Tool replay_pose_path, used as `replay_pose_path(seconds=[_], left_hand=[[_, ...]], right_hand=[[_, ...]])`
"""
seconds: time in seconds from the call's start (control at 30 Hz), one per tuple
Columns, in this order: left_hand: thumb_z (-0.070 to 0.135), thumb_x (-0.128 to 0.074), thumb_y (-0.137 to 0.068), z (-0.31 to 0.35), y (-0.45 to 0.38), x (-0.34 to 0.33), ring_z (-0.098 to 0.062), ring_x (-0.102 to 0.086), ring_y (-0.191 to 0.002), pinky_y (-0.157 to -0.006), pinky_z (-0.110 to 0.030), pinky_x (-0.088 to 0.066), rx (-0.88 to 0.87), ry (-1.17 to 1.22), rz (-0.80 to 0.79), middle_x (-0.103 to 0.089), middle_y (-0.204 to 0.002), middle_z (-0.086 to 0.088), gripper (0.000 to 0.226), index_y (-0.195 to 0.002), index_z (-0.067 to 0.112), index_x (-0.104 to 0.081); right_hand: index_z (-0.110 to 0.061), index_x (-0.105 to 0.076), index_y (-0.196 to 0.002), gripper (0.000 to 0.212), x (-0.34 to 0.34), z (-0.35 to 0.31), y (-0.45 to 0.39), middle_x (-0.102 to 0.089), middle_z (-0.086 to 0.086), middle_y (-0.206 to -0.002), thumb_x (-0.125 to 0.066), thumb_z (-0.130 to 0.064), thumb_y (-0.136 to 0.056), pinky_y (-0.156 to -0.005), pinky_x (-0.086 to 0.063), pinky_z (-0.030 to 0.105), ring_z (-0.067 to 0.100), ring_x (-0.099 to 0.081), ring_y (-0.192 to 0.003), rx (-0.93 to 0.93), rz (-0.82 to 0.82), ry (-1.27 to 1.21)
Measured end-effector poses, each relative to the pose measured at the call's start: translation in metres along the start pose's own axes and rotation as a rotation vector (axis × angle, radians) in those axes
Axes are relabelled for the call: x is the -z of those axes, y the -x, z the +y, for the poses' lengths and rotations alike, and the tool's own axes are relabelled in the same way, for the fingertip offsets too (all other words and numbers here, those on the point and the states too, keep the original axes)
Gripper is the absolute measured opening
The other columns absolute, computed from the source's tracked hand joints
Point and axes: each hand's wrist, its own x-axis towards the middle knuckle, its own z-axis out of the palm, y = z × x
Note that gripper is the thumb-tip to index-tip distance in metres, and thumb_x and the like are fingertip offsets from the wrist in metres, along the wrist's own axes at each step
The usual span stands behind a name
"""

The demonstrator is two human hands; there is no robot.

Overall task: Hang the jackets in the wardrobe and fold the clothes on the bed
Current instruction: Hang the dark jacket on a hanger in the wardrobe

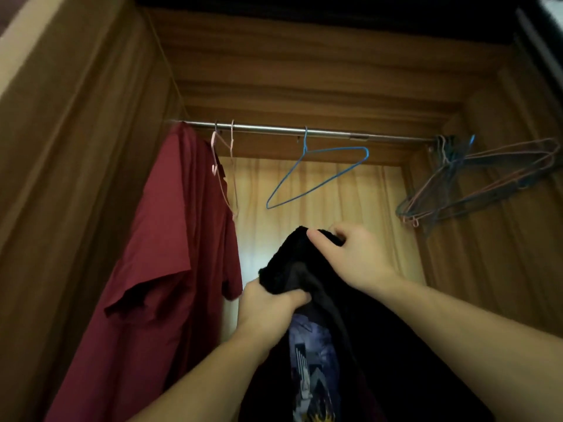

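Note:
I look up into an open wooden wardrobe (304, 95) with a metal rail (274, 129) across it. Both my hands hold a black garment (365, 345) with a printed picture, raised below the rail. My left hand (268, 303) grips a bunched edge of it from below. My right hand (353, 254) pinches its upper edge, thumb on top. An empty blue wire hanger (316, 175) hangs on the rail just above the hands. A dark red shirt (164, 269) hangs at the left end of the rail.
Two pink wire hangers (225, 172) hang beside the red shirt. Several empty wire hangers (475, 184) are bunched at the rail's right end. Wooden side walls (61, 178) close the space on both sides. The rail is bare between the blue hanger and the right bunch.

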Motion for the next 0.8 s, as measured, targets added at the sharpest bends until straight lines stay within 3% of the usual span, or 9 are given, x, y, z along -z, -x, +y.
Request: replay_pose_path(seconds=[0.1, 0.2, 0.3, 0.4, 0.47, 0.57, 0.63, 0.7, 0.8], left_hand=[[0.016, -0.08, -0.051, 0.009, -0.03, -0.007, -0.004, -0.067, -0.057, -0.052, -0.017, -0.049, -0.039, -0.04, 0.08, -0.07, -0.062, 0.012, 0.026, -0.075, 0.02, -0.07], [0.021, -0.076, -0.051, 0.007, -0.053, -0.01, -0.001, -0.061, -0.052, -0.038, -0.009, -0.038, -0.079, -0.11, 0.137, -0.065, -0.056, 0.019, 0.02, -0.068, 0.02, -0.066], [0.019, -0.076, -0.054, -0.003, -0.068, -0.008, -0.004, -0.061, -0.054, -0.036, -0.01, -0.035, -0.084, -0.145, 0.191, -0.063, -0.052, 0.015, 0.016, -0.066, 0.019, -0.065], [0.016, -0.076, -0.059, -0.016, -0.077, -0.002, -0.007, -0.062, -0.059, -0.039, -0.013, -0.037, -0.082, -0.152, 0.203, -0.064, -0.057, 0.008, 0.015, -0.068, 0.018, -0.065], [0.015, -0.076, -0.06, -0.022, -0.081, 0.003, -0.008, -0.062, -0.062, -0.045, -0.018, -0.038, -0.073, -0.161, 0.195, -0.065, -0.062, 0.007, 0.015, -0.07, 0.017, -0.065], [0.015, -0.076, -0.061, -0.028, -0.083, 0.007, -0.011, -0.063, -0.065, -0.049, -0.019, -0.038, -0.064, -0.168, 0.172, -0.067, -0.067, 0.004, 0.015, -0.071, 0.018, -0.065], [0.015, -0.076, -0.06, -0.029, -0.084, 0.01, -0.011, -0.064, -0.065, -0.047, -0.018, -0.038, -0.062, -0.171, 0.16, -0.067, -0.066, 0.005, 0.015, -0.071, 0.018, -0.065], [0.014, -0.076, -0.06, -0.028, -0.086, 0.011, -0.008, -0.063, -0.06, -0.042, -0.014, -0.037, -0.063, -0.172, 0.149, -0.066, -0.061, 0.008, 0.015, -0.069, 0.018, -0.065], [0.013, -0.076, -0.059, -0.026, -0.088, 0.013, 0.0, -0.058, -0.05, -0.038, -0.011, -0.035, -0.066, -0.172, 0.127, -0.063, -0.057, 0.009, 0.015, -0.069, 0.016, -0.065]], right_hand=[[-0.015, -0.053, -0.069, 0.034, 0.024, -0.002, -0.05, -0.051, -0.005, -0.062, -0.06, -0.045, -0.084, -0.053, -0.035, 0.029, 0.02, -0.051, -0.065, 0.101, 0.136, 0.286], [-0.021, -0.057, -0.088, 0.018, 0.049, -0.003, -0.096, -0.055, 0.0, -0.091, -0.059, -0.038, -0.083, -0.072, -0.038, 0.036, 0.027, -0.054, -0.09, 0.26, 0.245, 0.617], [-0.017, -0.055, -0.112, 0.041, 0.057, -0.002, -0.13, -0.053, 0.007, -0.113, -0.061, -0.044, -0.082, -0.089, -0.037, 0.044, 0.031, -0.048, -0.11, 0.287, 0.193, 0.941], [-0.015, -0.053, -0.116, 0.051, 0.046, -0.001, -0.151, -0.055, 0.008, -0.116, -0.059, -0.053, -0.082, -0.09, -0.037, 0.044, 0.031, -0.051, -0.111, 0.149, 0.093, 1.056], [-0.015, -0.055, -0.101, 0.042, 0.036, -0.001, -0.161, -0.058, 0.007, -0.109, -0.057, -0.053, -0.084, -0.083, -0.04, 0.04, 0.031, -0.057, -0.101, 0.02, 0.027, 1.028], [-0.011, -0.051, -0.069, 0.035, 0.021, -0.001, -0.174, -0.062, 0.008, -0.082, -0.053, -0.039, -0.09, -0.059, -0.04, 0.028, 0.024, -0.056, -0.064, -0.203, -0.059, 0.772], [-0.005, -0.055, -0.068, 0.035, 0.008, -0.001, -0.181, -0.056, 0.009, -0.065, -0.049, -0.029, -0.093, -0.048, -0.036, 0.025, 0.022, -0.05, -0.052, -0.331, -0.058, 0.525], [-0.001, -0.063, -0.082, 0.033, -0.004, -0.002, -0.184, -0.051, 0.01, -0.065, -0.046, -0.026, -0.097, -0.047, -0.033, 0.024, 0.022, -0.045, -0.052, -0.411, -0.073, 0.31], [-0.003, -0.065, -0.085, 0.04, -0.018, -0.006, -0.182, -0.047, 0.008, -0.065, -0.047, -0.037, -0.096, -0.047, -0.03, 0.024, 0.021, -0.041, -0.052, -0.422, -0.123, 0.217]])
